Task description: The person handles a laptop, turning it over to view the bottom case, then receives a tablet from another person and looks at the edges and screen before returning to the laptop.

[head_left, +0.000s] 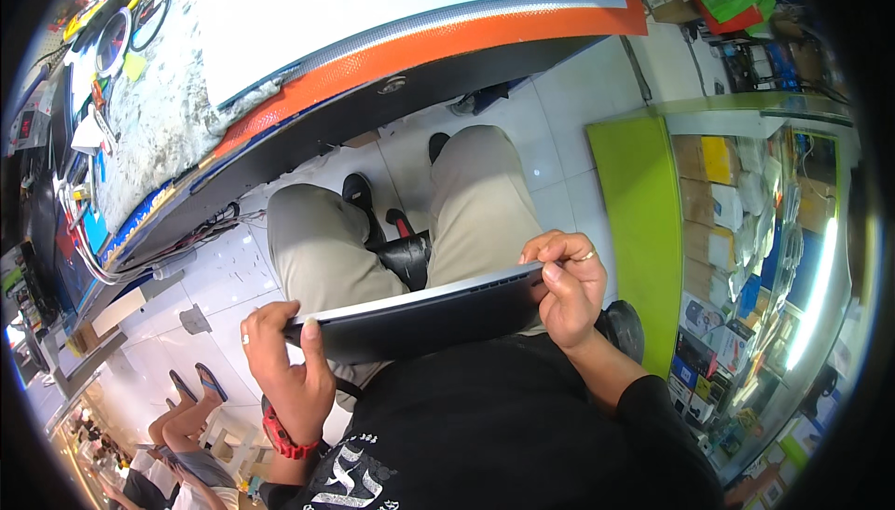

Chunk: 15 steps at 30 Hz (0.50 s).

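Observation:
A thin laptop-like slab (pixel 424 326), dark on its broad face with a silvery edge, is held tilted up over my lap. My left hand (pixel 289 356) grips its left end, thumb on the dark face and fingers bent over the edge. At the other end, my right hand (pixel 572 291) pinches the corner between thumb and fingers. A slotted vent strip runs along the upper edge near the right hand. The slab's far face is hidden from me.
Ahead stands a workbench (pixel 447 39) with an orange front edge and a bright white top. A stained grey mat (pixel 163 90) with tools and cables lies at its left. To the right is a green-sided glass cabinet (pixel 637 230) of boxes. Another person's legs (pixel 186 417) show lower left.

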Each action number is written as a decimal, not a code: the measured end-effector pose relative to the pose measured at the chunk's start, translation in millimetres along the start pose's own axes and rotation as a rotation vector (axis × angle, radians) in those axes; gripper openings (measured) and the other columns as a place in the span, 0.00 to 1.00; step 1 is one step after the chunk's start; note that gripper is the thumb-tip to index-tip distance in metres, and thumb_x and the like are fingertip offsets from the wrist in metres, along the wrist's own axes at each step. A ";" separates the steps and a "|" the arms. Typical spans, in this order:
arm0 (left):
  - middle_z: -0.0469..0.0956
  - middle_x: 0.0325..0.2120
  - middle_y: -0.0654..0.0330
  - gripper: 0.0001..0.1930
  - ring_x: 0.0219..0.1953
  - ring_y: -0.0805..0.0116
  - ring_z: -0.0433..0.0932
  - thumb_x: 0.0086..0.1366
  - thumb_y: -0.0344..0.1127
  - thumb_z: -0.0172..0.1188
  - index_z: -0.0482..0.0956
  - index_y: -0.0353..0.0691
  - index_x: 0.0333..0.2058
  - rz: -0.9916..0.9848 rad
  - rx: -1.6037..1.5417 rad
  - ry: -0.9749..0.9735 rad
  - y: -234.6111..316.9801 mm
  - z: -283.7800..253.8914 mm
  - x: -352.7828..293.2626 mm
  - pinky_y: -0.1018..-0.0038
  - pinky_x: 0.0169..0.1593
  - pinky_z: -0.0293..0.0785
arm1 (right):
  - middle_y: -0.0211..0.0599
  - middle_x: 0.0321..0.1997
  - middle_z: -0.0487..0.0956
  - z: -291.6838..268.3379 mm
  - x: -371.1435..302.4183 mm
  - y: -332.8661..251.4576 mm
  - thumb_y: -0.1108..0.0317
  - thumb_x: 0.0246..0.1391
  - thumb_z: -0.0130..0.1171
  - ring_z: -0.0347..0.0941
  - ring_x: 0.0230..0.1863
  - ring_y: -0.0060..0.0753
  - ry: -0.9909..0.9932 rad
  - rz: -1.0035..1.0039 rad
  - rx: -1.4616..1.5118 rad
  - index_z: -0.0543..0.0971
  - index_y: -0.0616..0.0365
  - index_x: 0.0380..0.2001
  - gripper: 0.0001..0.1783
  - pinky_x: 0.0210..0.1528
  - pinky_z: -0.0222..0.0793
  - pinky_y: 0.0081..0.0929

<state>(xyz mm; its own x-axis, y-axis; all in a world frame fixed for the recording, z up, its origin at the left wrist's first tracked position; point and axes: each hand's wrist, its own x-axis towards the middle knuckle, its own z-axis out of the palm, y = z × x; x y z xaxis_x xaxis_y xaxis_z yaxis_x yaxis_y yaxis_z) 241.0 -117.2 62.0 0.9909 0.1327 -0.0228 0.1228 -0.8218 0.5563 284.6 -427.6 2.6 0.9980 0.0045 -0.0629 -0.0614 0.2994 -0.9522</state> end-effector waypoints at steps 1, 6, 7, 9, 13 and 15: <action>0.75 0.46 0.50 0.14 0.51 0.53 0.74 0.68 0.27 0.58 0.75 0.31 0.51 -0.077 -0.122 0.063 -1.8 2.2 -12.2 0.59 0.65 0.64 | 0.46 0.42 0.78 0.2 -6.2 -4.1 0.80 0.62 0.50 0.73 0.42 0.29 -0.005 0.009 -0.002 0.71 0.62 0.45 0.09 0.48 0.70 0.27; 0.71 0.52 0.51 0.28 0.52 0.67 0.71 0.70 0.26 0.55 0.61 0.29 0.67 -0.396 -0.853 0.233 -6.0 11.7 -51.0 0.70 0.61 0.65 | 0.49 0.43 0.78 3.9 -27.3 -16.8 0.80 0.60 0.51 0.73 0.43 0.31 -0.017 0.035 -0.005 0.69 0.61 0.47 0.12 0.48 0.71 0.30; 0.72 0.51 0.50 0.30 0.51 0.66 0.71 0.68 0.26 0.55 0.60 0.28 0.67 -0.398 -0.919 0.251 -8.0 11.4 -55.7 0.71 0.60 0.65 | 0.50 0.43 0.78 7.5 -27.8 -19.0 0.79 0.60 0.50 0.73 0.42 0.31 -0.016 0.043 -0.003 0.69 0.61 0.47 0.12 0.50 0.72 0.31; 0.72 0.51 0.52 0.29 0.50 0.69 0.71 0.68 0.25 0.55 0.59 0.31 0.66 -0.447 -0.977 0.235 -5.4 9.4 -59.5 0.73 0.57 0.67 | 0.52 0.42 0.77 8.2 -29.7 -21.2 0.76 0.60 0.51 0.74 0.42 0.34 -0.007 0.029 -0.051 0.69 0.61 0.46 0.11 0.51 0.74 0.33; 0.71 0.50 0.54 0.26 0.49 0.71 0.71 0.69 0.24 0.55 0.60 0.34 0.64 -0.431 -1.043 0.201 -5.6 3.9 -62.5 0.74 0.54 0.69 | 0.53 0.41 0.76 9.1 -32.5 -20.3 0.74 0.59 0.52 0.74 0.41 0.37 -0.003 -0.035 -0.064 0.69 0.63 0.46 0.12 0.51 0.77 0.36; 0.72 0.49 0.54 0.24 0.49 0.71 0.71 0.70 0.25 0.57 0.61 0.33 0.62 -0.401 -1.044 0.208 -6.5 4.9 -64.8 0.74 0.54 0.69 | 0.51 0.41 0.74 8.3 -35.9 -18.6 0.75 0.60 0.51 0.74 0.42 0.36 -0.005 -0.053 -0.072 0.69 0.63 0.46 0.12 0.51 0.78 0.37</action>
<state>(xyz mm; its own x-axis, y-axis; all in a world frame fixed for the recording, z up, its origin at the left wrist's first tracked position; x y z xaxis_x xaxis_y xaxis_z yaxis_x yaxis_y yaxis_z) 176.2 -123.2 55.8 0.8503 0.4513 -0.2708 0.2266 0.1505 0.9623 250.1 -425.3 25.1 0.9999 -0.0045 -0.0105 -0.0092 0.2304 -0.9731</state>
